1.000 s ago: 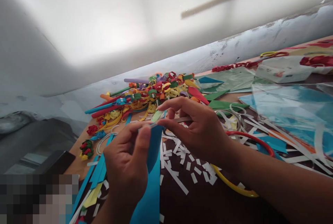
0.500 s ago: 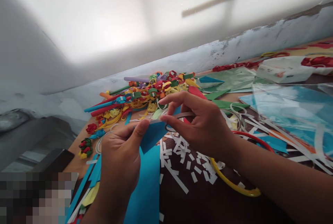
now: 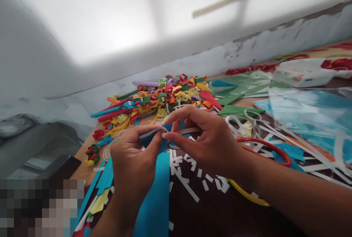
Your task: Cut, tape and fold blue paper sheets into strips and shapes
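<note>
My left hand (image 3: 136, 156) pinches a folded piece of blue paper (image 3: 147, 141) and a whitish strip (image 3: 152, 131) between thumb and forefinger. Close beside it, the thumb and forefinger of my right hand (image 3: 196, 134) meet at the strip's edge. A looped pale band (image 3: 189, 131) passes through my right hand, partly hidden by the fingers. Below both hands a larger blue sheet (image 3: 156, 196) lies on the dark surface. Small white paper pieces (image 3: 189, 161) are scattered to its right.
Colourful paper chains (image 3: 165, 95) are piled behind my hands. Red (image 3: 286, 159) and yellow (image 3: 247, 194) rings lie near my right forearm. White strips, green sheets (image 3: 242, 110) and clear plastic over blue paper (image 3: 310, 116) spread to the right. A pale wall stands behind.
My right hand has moved a little left and down, closer to my left thumb. The blue paper has tipped and shows less, and the whitish strip now curves over my left thumb.
</note>
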Demonstrator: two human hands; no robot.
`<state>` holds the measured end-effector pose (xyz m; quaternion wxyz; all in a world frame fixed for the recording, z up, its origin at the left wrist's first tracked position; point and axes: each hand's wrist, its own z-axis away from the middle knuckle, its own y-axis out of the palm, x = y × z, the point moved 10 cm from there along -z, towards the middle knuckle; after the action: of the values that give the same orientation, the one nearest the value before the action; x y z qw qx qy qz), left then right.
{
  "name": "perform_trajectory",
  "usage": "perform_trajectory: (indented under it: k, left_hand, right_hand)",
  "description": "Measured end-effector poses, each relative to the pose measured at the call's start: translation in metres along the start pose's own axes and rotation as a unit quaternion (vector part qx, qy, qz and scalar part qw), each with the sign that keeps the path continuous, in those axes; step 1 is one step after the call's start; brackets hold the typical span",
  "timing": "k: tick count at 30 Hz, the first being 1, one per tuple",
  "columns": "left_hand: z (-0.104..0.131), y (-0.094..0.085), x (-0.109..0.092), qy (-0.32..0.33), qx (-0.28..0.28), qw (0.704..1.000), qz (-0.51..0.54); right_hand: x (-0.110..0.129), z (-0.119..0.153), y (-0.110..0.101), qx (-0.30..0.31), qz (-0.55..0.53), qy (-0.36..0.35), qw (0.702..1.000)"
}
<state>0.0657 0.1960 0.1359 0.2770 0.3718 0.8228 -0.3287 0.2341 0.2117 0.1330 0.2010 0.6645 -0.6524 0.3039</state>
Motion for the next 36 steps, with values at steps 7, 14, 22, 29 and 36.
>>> perform_trajectory:
  k: [7,14,22,29,36]
  left_hand:
    - [0.011,-0.007,-0.027,0.149,-0.068,0.982,-0.093]
    - [0.012,-0.004,-0.032,0.194,-0.046,0.975,-0.1]
    - [0.023,0.0,-0.049,0.321,-0.053,0.932,-0.159]
    - [0.012,-0.005,-0.034,0.216,-0.054,0.963,-0.155]
    - [0.011,-0.004,-0.029,0.194,-0.05,0.965,-0.168]
  right_hand:
    - [-0.016,0.003,0.0,-0.015,0.027,0.086,0.996]
    - [-0.013,0.001,0.004,-0.003,-0.018,0.087,0.996]
    - [-0.015,0.003,0.009,0.01,-0.069,0.133,0.989]
    - [-0.02,0.005,0.011,0.015,-0.043,0.152,0.987]
    - [-0.012,0.004,0.007,0.011,0.021,0.117,0.993]
